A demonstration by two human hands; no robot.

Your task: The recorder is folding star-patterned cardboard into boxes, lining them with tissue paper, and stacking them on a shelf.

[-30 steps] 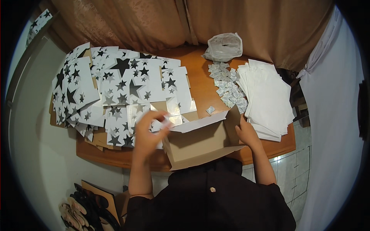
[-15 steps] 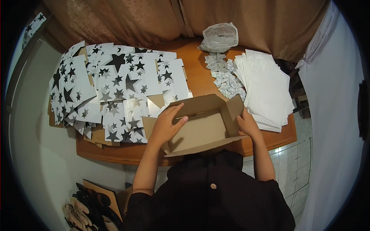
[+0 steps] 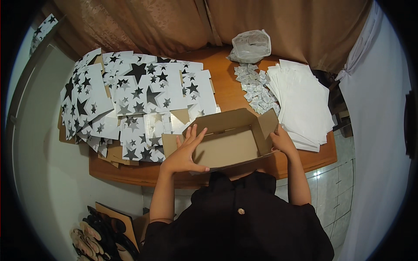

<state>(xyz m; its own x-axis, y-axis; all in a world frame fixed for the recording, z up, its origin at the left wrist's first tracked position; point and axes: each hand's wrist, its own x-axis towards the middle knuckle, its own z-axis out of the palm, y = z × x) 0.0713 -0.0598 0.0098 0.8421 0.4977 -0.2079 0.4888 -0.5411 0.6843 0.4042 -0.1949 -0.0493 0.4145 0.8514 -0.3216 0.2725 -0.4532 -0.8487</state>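
Note:
An open cardboard box (image 3: 230, 148), brown inside, is tilted toward me at the table's front edge, with flaps raised at its ends. My left hand (image 3: 185, 154) lies across its left end, fingers spread toward the far wall and thumb along the near rim. My right hand (image 3: 284, 141) is closed on the box's right end, by the upright flap; its fingertips are partly hidden behind the cardboard. The box's outer faces hardly show.
Flat star-printed box blanks (image 3: 143, 87) cover the left of the wooden table (image 3: 224, 89). At the right are small sachets (image 3: 259, 91), a white paper stack (image 3: 305, 102) and a translucent plastic bag (image 3: 250, 47). Shoes (image 3: 93, 237) stand at lower left, below brown curtains (image 3: 152, 24).
My left hand has slid down toward the near rim and its fingers have spread. The near wall of the box, raised before, now shows much less. My right hand keeps its grip.

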